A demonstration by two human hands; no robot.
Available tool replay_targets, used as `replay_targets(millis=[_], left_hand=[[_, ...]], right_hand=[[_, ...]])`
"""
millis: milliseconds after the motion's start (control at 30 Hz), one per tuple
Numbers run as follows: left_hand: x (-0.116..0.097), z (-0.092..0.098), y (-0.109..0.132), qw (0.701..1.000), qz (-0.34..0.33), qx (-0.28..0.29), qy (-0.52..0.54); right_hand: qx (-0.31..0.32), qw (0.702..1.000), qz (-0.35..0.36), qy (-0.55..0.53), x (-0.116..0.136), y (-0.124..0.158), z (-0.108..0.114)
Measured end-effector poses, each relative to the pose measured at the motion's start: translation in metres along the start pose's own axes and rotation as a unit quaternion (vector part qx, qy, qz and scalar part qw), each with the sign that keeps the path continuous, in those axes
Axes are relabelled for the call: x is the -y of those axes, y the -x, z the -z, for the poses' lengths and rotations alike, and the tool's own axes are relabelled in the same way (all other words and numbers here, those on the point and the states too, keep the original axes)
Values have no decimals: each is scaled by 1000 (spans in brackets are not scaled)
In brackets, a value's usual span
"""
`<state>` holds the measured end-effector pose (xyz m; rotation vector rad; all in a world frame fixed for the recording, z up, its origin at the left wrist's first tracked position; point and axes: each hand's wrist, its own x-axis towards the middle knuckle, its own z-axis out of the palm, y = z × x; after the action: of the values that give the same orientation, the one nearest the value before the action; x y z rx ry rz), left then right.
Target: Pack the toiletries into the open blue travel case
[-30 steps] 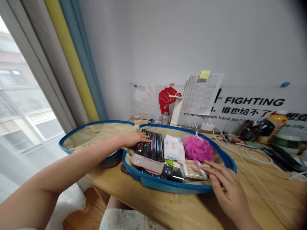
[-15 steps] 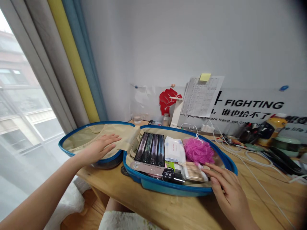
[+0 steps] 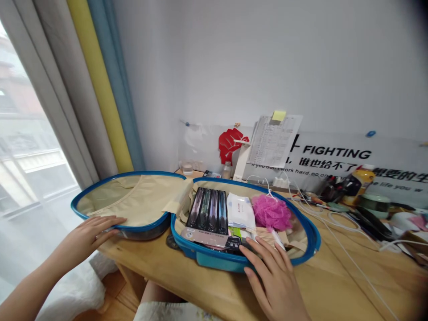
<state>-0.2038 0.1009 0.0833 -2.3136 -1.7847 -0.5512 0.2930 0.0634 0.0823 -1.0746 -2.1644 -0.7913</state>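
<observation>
A small blue-rimmed suitcase (image 3: 217, 264) lies opened flat on the wooden desk, its beige-lined lid (image 3: 147, 196) folded out to the left. My left hand (image 3: 92, 234) rests with fingers stretched over the lid's near rim. Over the front rim of the packed half is my right hand (image 3: 270, 269), fingers spread and holding nothing. Inside lie a pack of toothbrushes (image 3: 209, 209), a white packet (image 3: 240, 210), a pink bath puff (image 3: 271, 212) and a pack of cotton swabs (image 3: 264, 234), which my right fingers partly hide.
Behind the case stand a white lamp (image 3: 241, 162), a small glass bottle (image 3: 226, 169) and a clear cup (image 3: 187, 168). White cables (image 3: 344, 221) cross the desk (image 3: 337, 276) on the right. A yellow bottle (image 3: 360, 185) and other clutter stand at the back right. Curtains (image 3: 100, 98) hang at left.
My left hand has moved from above the lid's lining to its near rim. My right hand has shifted left along the front rim. The view has turned slightly right.
</observation>
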Motion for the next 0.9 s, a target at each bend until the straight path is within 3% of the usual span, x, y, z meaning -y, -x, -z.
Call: replay_targets(millis=[200,400,600,767,900], left_hand=[[-1,-5,8,1000,-2,-17,-14],[-20,-7,12,997,-58,-56,-21],[-71,-12,11,991,-106,-82,0],[-120,-11,7,978,-161,-136,3],[-142,-15,8,973,-154,-174,-11]], right_hand=[[-20,1000,-2,-5,-10,-1,-5],[3,999,-13,-33,-37,6,-11],[24,990,-124,-67,-92,14,-27],[10,984,-141,-104,-131,16,-39],[12,982,-143,-120,-152,16,-48]])
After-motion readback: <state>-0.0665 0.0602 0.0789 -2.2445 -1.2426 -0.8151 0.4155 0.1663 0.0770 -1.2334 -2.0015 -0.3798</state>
